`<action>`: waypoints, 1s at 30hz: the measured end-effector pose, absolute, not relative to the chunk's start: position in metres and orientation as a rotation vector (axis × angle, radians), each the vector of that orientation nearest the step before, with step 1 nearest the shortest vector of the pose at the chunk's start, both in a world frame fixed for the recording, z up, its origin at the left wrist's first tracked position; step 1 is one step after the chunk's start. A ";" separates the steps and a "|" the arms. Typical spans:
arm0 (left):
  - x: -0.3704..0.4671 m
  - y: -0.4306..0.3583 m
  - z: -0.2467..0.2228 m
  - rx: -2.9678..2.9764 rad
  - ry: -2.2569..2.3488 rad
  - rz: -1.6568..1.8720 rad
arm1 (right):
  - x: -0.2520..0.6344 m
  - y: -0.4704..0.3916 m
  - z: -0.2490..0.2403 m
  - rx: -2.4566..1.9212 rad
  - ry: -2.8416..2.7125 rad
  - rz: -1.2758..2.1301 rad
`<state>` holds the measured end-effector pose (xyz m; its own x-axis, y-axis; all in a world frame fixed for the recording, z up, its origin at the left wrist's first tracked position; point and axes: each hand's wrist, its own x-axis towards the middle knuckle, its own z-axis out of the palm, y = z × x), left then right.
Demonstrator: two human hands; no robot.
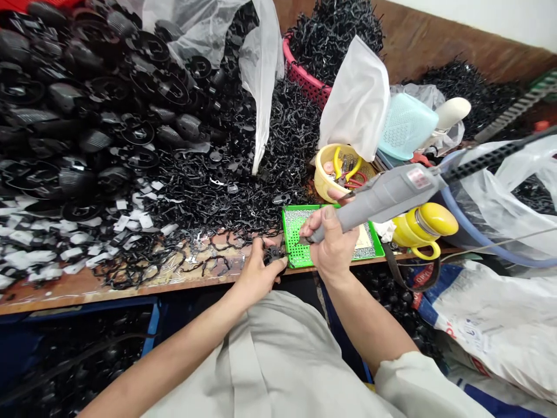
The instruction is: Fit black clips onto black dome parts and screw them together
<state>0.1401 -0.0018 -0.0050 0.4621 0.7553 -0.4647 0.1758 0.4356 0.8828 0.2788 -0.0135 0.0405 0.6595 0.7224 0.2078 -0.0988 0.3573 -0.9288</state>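
We see a small black part (274, 253) at the left end of the green tray (300, 253), and our left hand (257, 268) is closed on it, with the thumb at one side and the fingers at the other. Our right hand (331, 244) is wrapped around the front of a grey power tool (387, 194), which lies tilted above the tray, with its narrow end toward the black part. The fingers cover this place, so we cannot tell if they touch. The part looks like hard plastic; we judge it is light and stiff, perhaps a little slippery, and its thin places could break under a strong squeeze. It is better, we think, to hold it by its outer edges, with fingertips away from the tool's end. The tool seems much heavier and its body is long, so a full-hand grip near the front should keep it steady. Behind the tray stands a yellow bowl (322, 181) with pliers (354, 174), and to the tray's right there is a yellow cup (420, 226).
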 end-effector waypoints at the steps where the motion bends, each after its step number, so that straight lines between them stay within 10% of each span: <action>1: 0.140 -0.002 -0.005 1.078 1.047 0.467 | 0.272 -0.012 0.044 -1.060 -0.684 0.633; 20: 0.126 -0.007 -0.006 1.112 0.908 0.516 | 0.247 0.005 0.040 -1.033 -0.689 0.917; 30: -0.018 -0.045 -0.002 1.041 0.765 0.117 | 0.254 0.002 0.005 -1.298 -0.854 0.639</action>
